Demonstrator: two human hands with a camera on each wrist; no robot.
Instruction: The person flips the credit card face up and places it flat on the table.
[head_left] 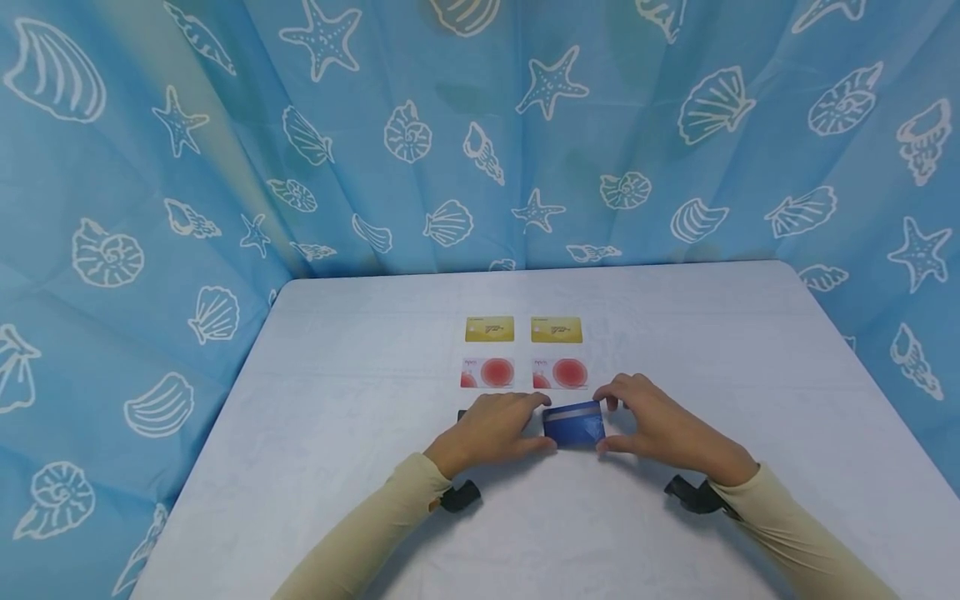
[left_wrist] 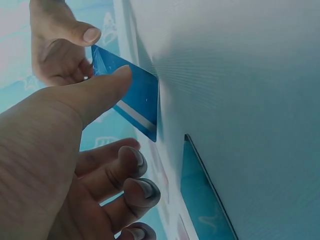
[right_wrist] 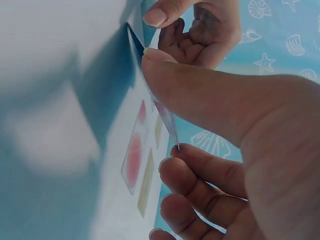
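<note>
A blue bank card (head_left: 574, 427) with a pale stripe is tilted up from the white table, its left end low against the cloth. My right hand (head_left: 660, 425) pinches its right end between thumb and fingertip, as the right wrist view shows. At the card's left end is my left hand (head_left: 495, 425), thumb and fingers spread apart. In the left wrist view the left thumb (left_wrist: 107, 90) overlaps the card; whether it touches cannot be told. A second dark-blue card (left_wrist: 202, 192) lies flat, mostly hidden beneath the left hand in the head view.
Beyond the hands, two white cards with red circles, left (head_left: 487, 372) and right (head_left: 560, 373), lie side by side. Behind them lie two gold cards, left (head_left: 490, 328) and right (head_left: 557, 329). A blue shell-patterned curtain (head_left: 480, 167) hangs around the white table (head_left: 345, 350).
</note>
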